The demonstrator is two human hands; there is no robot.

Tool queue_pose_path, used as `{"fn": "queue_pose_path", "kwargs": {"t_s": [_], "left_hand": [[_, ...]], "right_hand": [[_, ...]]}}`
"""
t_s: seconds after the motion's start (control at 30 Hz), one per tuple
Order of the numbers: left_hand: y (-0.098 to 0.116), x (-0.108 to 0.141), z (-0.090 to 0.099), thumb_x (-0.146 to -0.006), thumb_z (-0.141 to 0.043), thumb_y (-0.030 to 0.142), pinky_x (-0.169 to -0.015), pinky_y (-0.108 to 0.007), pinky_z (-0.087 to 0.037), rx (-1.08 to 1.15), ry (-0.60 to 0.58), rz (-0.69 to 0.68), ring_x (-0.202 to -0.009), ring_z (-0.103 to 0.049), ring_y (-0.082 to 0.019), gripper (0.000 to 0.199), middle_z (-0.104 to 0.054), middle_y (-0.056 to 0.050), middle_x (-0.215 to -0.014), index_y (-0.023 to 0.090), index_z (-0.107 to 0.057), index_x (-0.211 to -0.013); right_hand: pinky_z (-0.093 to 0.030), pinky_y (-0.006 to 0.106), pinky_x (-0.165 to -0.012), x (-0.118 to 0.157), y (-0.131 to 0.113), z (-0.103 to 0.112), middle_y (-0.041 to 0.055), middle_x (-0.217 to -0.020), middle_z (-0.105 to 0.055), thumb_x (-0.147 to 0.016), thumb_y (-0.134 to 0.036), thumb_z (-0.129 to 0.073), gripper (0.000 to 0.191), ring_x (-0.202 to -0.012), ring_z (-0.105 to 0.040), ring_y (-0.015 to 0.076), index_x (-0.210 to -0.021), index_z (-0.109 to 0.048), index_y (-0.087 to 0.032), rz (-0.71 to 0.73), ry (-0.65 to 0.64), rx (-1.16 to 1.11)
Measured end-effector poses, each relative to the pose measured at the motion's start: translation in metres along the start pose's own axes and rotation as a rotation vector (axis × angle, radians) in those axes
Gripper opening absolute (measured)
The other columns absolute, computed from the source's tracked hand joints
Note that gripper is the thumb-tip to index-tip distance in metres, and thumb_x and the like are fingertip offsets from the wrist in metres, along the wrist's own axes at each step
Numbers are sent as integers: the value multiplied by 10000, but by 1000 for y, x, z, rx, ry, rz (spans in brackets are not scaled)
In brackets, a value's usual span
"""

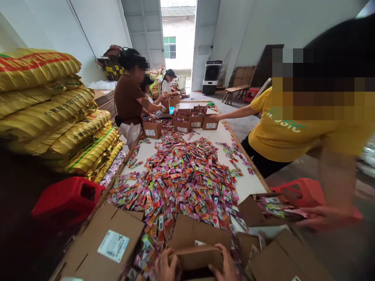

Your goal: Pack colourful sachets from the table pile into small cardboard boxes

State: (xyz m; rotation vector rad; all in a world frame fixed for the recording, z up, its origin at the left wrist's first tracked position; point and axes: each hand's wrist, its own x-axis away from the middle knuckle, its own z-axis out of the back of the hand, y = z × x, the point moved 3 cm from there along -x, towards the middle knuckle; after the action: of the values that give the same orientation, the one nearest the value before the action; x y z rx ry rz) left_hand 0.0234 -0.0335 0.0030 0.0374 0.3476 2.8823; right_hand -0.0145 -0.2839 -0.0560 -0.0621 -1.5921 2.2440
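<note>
White walls and an open doorway [178,39] are seen behind a long worktop [249,183], on which a wide heap of coloured sachets [181,179] is spread. At the near edge, a small cardboard box [197,257] is gripped from both sides: the left hand [165,267] is curled round its left end and the right hand [224,265] round its right end, fingers wrapped over the flaps. Just to the left, a larger closed carton [105,246] with a white label is laid flat. Yellow sacks [49,109] are stacked at the left, with a red stool [68,197] below them. At the right, a person in a yellow shirt [287,132] is bent over the worktop, one hand [322,216] beside an open box of sachets [272,207]. Further small boxes [187,123] are lined up at the far end, where other people are standing.
</note>
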Motion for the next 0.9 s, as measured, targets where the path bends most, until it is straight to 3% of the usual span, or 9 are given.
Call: {"fn": "queue_pose_path", "kwargs": {"t_s": [0.07, 0.17, 0.23, 0.3, 0.57, 0.67, 0.77, 0.8, 0.9], "left_hand": [[7, -2, 11, -765, -576, 167, -1015, -582, -431, -12, -62, -154, -1224, -533, -371, 233, -599, -153, -1298, 251, -734, -916], [26, -5, 34, -907, -473, 300, -955, -628, -460, 43, -266, -585, -1272, -456, -394, 368, -494, -137, -1393, 401, -586, -1242], [36, -7, 48, -915, -472, 320, -914, -640, -470, 8, -223, -809, -1286, -407, -420, 550, -406, -197, -1430, 459, -309, -1421], [40, -8, 55, -884, -540, 324, -886, -629, -489, -81, -85, -871, -1283, -404, -440, 708, -371, -244, -1436, 445, -151, -1464], [53, -6, 40, -763, -671, 424, -763, -473, -556, -308, 289, -839, -1055, -641, -327, 835, -586, -193, -1290, 422, -198, -1452], [51, -9, 45, -671, -749, 297, -706, -454, -552, -349, 323, -841, -937, -674, -318, 939, -664, -162, -1179, 454, -226, -1434], [12, -16, 60, -646, -648, 7, -758, -430, -535, -342, 331, -518, -1010, -656, -306, 1032, -657, -99, -1210, 582, -200, -1376], [-8, -17, 67, -656, -636, 2, -762, -409, -536, -288, 312, -437, -1029, -649, -302, 1026, -631, -93, -1245, 595, -200, -1371], [-67, -18, 99, -634, -730, 428, -881, -505, -515, -98, 269, -354, -1230, -494, -417, 980, -312, -193, -1488, 364, -228, -1474]], "right_hand": [[-435, 451, -993, 5, -9, 1, 126, -1137, -632, -593, -520, -733, 611, -1125, -566, 345, -1089, -554, -212, -29, 25, -89], [-479, 409, -941, 10, -22, 2, 102, -1099, -640, -592, -607, -707, 616, -1097, -576, 319, -1050, -561, -223, -137, 65, -276], [-483, 398, -937, 11, -27, 3, 105, -1077, -643, -574, -688, -680, 663, -1090, -576, 314, -1026, -568, -216, -224, 99, -357], [-485, 389, -939, 10, -28, 5, 108, -1057, -647, -559, -760, -641, 719, -1084, -578, 308, -1017, -566, -212, -298, 139, -399], [-539, 377, -803, 2, -3, 12, 111, -1002, -665, -567, -809, -562, 791, -947, -643, 277, -1038, -541, -174, -406, 271, -449], [-504, 430, -895, -18, 6, 13, 131, -1036, -669, -675, -725, -507, 677, -1001, -629, 289, -1044, -567, -161, -261, 319, -277], [-417, 457, -1022, -54, 1, 5, 176, -1141, -648, -730, -588, -476, 604, -1131, -575, 310, -1077, -626, -118, -46, 217, 106], [-385, 464, -1054, -66, -1, 0, 182, -1221, -616, -739, -533, -477, 612, -1200, -535, 314, -1157, -612, -106, -15, 144, 247], [-230, 521, -1143, -87, -5, -18, 146, -1456, -429, -739, -417, -522, 717, -1397, -310, 320, -1388, -456, -119, -76, -91, 639]]}}
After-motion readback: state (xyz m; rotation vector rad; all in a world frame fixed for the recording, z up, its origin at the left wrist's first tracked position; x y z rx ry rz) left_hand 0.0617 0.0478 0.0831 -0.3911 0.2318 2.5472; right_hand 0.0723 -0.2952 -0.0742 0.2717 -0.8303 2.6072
